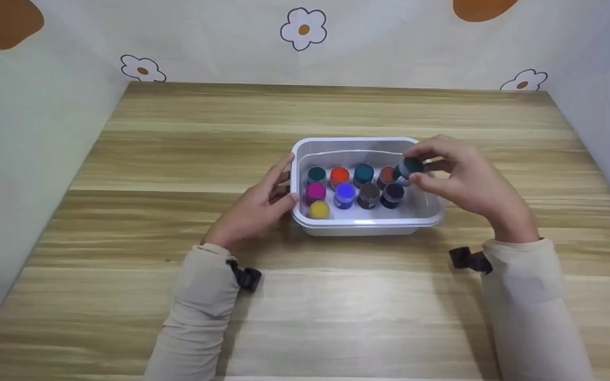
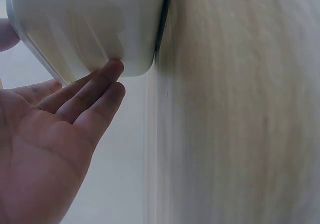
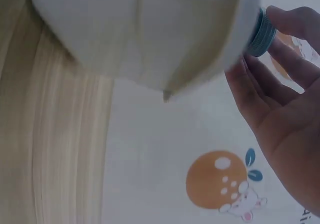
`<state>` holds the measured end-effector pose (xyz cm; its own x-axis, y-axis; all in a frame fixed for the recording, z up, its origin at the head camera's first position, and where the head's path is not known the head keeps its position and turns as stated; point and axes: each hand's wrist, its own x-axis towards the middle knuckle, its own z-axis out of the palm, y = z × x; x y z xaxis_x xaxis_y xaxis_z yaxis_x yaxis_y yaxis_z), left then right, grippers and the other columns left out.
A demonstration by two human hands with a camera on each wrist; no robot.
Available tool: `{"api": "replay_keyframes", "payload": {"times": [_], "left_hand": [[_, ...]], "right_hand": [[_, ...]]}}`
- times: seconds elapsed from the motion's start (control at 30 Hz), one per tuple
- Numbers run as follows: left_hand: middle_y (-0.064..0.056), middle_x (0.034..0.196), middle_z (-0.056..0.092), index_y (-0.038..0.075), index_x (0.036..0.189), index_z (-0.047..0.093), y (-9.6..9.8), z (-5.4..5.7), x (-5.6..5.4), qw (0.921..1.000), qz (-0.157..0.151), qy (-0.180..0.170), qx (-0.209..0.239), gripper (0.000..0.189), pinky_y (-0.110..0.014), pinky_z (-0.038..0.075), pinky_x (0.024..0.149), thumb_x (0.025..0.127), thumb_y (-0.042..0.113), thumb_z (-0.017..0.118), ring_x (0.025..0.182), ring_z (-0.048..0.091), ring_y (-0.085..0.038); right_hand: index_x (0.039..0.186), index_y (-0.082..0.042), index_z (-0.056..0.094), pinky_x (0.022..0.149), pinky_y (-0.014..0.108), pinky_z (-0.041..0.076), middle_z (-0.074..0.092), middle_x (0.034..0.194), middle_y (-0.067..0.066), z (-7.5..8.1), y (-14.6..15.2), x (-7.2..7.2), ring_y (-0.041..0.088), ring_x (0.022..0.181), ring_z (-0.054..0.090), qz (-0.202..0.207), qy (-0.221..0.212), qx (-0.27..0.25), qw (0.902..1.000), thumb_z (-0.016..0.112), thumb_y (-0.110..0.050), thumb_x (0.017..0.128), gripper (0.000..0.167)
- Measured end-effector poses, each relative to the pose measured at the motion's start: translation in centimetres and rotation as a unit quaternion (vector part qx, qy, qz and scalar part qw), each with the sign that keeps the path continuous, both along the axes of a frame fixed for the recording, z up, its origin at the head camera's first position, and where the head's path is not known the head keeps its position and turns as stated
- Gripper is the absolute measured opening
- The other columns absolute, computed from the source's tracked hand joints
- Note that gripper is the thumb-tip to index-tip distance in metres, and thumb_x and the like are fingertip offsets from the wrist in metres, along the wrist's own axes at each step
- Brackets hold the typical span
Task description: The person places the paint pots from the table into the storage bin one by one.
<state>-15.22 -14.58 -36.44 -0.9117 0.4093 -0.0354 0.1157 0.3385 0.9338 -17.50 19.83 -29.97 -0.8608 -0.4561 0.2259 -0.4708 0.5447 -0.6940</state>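
A white plastic tub [image 1: 374, 222] holds several small paint jars with coloured lids, among them an orange-red jar [image 1: 339, 175], a purple-blue jar [image 1: 344, 194] and a yellow jar [image 1: 319, 210]. Over the tub's right end, my right hand [image 1: 461, 172] pinches a dark teal-lidded paint jar [image 1: 411, 167] between thumb and fingers, tilted. The right wrist view shows its ridged teal lid [image 3: 262, 34]; the tub hides the rest. My left hand [image 1: 254, 209] rests against the tub's left side. Its fairly straight fingers [image 2: 95, 92] touch the outer wall, with the thumb at the rim.
The tub stands on a wood-grain table [image 1: 337, 312]. A pale wall covering [image 1: 220, 42] with printed flowers rises behind the table and along both sides. Each sleeved wrist carries a black camera mount, such as the left mount [image 1: 247, 278].
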Motion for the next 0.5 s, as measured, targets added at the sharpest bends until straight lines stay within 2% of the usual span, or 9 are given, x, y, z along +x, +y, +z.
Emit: {"api": "replay_keyframes", "payload": {"times": [0.07, 0.23, 0.37, 0.5], "left_hand": [[-0.009, 0.159, 0.033, 0.025, 0.160, 0.013, 0.0, 0.0, -0.1, 1.0000, -0.001, 0.002, -0.001, 0.072, -0.039, 0.037, 0.115, 0.101, 0.022, 0.054, 0.141, 0.041, -0.027], [-0.009, 0.159, 0.033, 0.026, 0.160, 0.013, 0.1, -0.1, -0.2, 1.0000, 0.000, 0.002, -0.003, 0.072, -0.039, 0.037, 0.115, 0.101, 0.022, 0.053, 0.141, 0.041, -0.027], [-0.012, 0.158, 0.034, 0.022, 0.160, 0.013, 0.1, -0.2, -0.1, 0.9999, -0.004, 0.010, 0.008, 0.072, -0.039, 0.037, 0.115, 0.101, 0.019, 0.053, 0.140, 0.042, -0.028], [-0.014, 0.158, 0.035, 0.019, 0.160, 0.013, 0.1, -0.1, 0.0, 0.9998, -0.006, 0.012, 0.017, 0.072, -0.040, 0.038, 0.115, 0.101, 0.016, 0.054, 0.140, 0.043, -0.029]], "right_hand": [[0.117, -0.001, 0.068, 0.091, 0.023, 0.055, 0.067, 0.114, 0.012, -0.3, -1.3, -0.1, 0.023, 0.104, 0.065, 0.025, -0.028, 0.022, 0.9991, 0.074, -0.002, 0.086, 0.032], [0.118, -0.003, 0.069, 0.095, 0.042, 0.054, 0.066, 0.114, 0.010, -1.7, -4.2, -0.4, 0.025, 0.102, 0.061, 0.060, -0.083, 0.077, 0.9918, 0.076, -0.007, 0.085, 0.034], [0.115, -0.002, 0.071, 0.089, 0.040, 0.053, 0.067, 0.107, 0.009, -2.6, -5.7, -0.7, 0.024, 0.096, 0.059, 0.084, -0.082, 0.114, 0.9865, 0.078, -0.009, 0.083, 0.033], [0.112, -0.003, 0.073, 0.086, 0.039, 0.055, 0.068, 0.104, 0.008, -2.8, -6.4, -0.8, 0.023, 0.095, 0.061, 0.102, -0.072, 0.139, 0.9824, 0.078, -0.009, 0.082, 0.031]]}}
